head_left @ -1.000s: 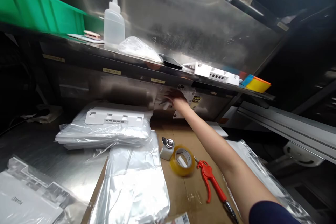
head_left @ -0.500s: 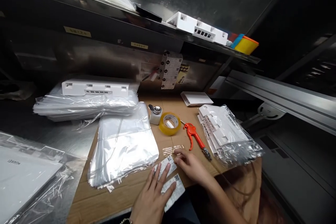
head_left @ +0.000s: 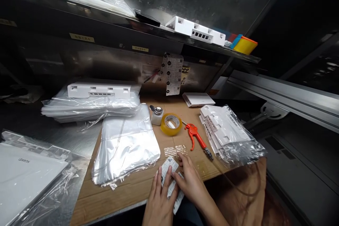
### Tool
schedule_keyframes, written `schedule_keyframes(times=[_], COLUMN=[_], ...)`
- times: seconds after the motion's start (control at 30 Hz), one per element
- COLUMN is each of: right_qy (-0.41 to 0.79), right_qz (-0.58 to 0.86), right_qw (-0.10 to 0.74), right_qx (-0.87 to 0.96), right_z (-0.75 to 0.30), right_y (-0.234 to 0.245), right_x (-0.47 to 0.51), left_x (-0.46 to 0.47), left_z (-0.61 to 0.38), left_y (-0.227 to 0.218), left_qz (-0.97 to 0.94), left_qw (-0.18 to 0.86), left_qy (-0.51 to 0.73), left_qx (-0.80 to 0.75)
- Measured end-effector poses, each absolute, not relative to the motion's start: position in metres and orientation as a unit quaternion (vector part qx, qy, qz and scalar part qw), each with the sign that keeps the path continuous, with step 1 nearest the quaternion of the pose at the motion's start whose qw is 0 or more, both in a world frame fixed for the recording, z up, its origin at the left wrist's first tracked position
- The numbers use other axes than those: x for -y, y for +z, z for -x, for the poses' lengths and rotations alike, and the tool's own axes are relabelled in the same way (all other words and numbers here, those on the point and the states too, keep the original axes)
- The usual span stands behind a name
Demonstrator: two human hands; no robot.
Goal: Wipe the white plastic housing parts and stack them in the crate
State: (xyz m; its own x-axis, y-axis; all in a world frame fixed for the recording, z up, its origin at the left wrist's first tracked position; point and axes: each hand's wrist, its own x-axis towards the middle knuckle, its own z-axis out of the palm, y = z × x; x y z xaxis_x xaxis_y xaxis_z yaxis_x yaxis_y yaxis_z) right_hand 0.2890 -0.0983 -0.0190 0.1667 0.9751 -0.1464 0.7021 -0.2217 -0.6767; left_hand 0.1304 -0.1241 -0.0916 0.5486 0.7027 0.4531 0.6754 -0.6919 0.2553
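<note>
At near edge of cardboard (head_left: 116,203): printed labels (head_left: 170,162), partly covered.
L to R: clear plastic bags (head_left: 129,144); left hand (head_left: 159,203) spread flat over labels; right hand (head_left: 192,185), fingers bent at labels' right side, can't tell if pinching; red air blow gun (head_left: 195,135).

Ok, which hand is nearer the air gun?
Right. The right hand is below the air gun in view; the left hand is farther down and left, on the labels.
</note>
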Motion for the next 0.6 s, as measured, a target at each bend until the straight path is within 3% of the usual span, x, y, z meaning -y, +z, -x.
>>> schedule_keyframes(times=[0.2, 0.37, 0.6], right_qy=[0.341, 0.465, 0.367], right_qz=[0.717, 0.657, 0.672], right_qw=[0.274, 0.330, 0.425], right_qx=[0.542, 0.493, 0.483], right_z=[-0.292, -0.299, -0.349], right_y=[-0.025, -0.029, -0.039], right_x=[0.084, 0.075, 0.059], left_x=[0.115, 0.108, 0.113], left_z=[-0.124, -0.115, -0.120], left_y=[-0.086, -0.070, -0.086], left_qz=[-0.901, -0.893, -0.838], left_qw=[-0.032, -0.059, 0.069], left_qy=[0.260, 0.280, 0.331], left_qx=[-0.346, -0.347, -0.429])
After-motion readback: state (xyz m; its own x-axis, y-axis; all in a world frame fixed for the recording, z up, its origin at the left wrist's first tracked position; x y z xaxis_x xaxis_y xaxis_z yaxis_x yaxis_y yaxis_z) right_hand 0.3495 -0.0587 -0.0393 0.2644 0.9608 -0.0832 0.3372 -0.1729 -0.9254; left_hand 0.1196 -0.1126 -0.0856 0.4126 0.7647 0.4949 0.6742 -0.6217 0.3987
